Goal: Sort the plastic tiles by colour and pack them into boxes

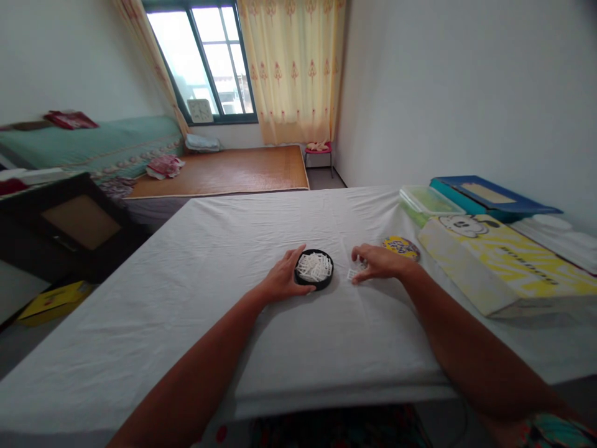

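A round black tin (315, 283) filled with several small white tiles (314, 266) sits on the white cloth in the middle of the table (186, 298). My left hand (283, 275) cups the tin's left side, thumb and fingers curved round its rim. My right hand (377, 262) rests just right of the tin, fingers bent down over some small white tiles (351, 274) lying on the cloth; what its fingertips pinch is too small to name. A round yellow lid (401, 247) with a printed picture lies just beyond that hand.
A long yellow cartoon box (504, 267) lies along the table's right side, with a clear lidded container (431, 200) and a blue box (494, 196) behind it. A dark cabinet (69, 221) stands left. Beds and a window fill the back.
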The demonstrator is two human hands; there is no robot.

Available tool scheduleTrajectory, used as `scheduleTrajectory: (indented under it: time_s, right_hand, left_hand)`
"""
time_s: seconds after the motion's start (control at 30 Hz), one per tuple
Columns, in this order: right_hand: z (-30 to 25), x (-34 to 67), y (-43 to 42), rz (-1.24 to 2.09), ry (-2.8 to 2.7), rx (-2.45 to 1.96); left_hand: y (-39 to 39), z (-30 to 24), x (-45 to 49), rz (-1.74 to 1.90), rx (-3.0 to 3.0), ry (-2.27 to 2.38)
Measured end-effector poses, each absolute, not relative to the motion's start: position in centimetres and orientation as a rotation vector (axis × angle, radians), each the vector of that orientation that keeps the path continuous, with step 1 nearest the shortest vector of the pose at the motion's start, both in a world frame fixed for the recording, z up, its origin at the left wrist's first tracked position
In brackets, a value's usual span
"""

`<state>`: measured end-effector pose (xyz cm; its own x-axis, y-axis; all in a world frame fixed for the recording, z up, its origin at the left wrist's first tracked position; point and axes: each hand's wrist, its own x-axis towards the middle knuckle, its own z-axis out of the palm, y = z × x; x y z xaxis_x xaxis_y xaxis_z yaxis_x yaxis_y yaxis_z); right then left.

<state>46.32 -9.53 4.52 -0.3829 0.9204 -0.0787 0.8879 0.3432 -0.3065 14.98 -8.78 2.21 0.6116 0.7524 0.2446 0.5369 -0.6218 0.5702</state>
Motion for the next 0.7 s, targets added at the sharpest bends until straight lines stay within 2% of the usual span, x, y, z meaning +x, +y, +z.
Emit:
scheduleTrajectory:
  time_s: [0.13, 0.4, 0.53, 0.7]
  right_hand:
    - [5.0, 44.5, -9.9, 0.598, -2.605, -1.391]
    - [4.9, 44.9, -9.4, 0.564, -2.445, -1.476]
    - [5.0, 43.7, -9.5, 0.624, -2.230, -1.403]
    - [5.3, 40.1, -10.5, 0.726, -1.923, -1.101]
  left_hand:
    - [-8.8, 2.0, 14.9, 0.675, 2.402, 0.998]
    - [-9.0, 2.0, 15.0, 0.619, 2.494, 0.968]
    - [-9.2, 1.9, 15.2, 0.653, 2.540, 0.967]
    - [-9.4, 1.9, 15.2, 0.593, 2.615, 0.924]
